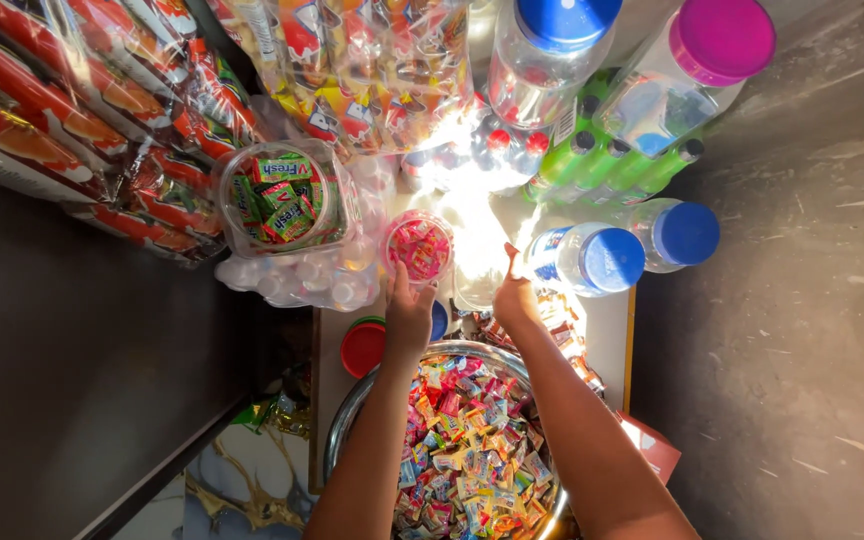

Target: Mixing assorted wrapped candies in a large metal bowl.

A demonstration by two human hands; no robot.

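Presently the left hand (409, 318) clasps a small clear candy jar (419, 249) just beyond the steel bowl (344, 432); right hand (515, 296) curls against a glare-hidden container. Jar probably light, slick; best held around its sides.

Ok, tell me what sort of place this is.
Probably a small sweet or snack stall: clear jars with coloured lids, a metal bowl heaped with wrapped sweets, and hanging snack packets crowd one counter.
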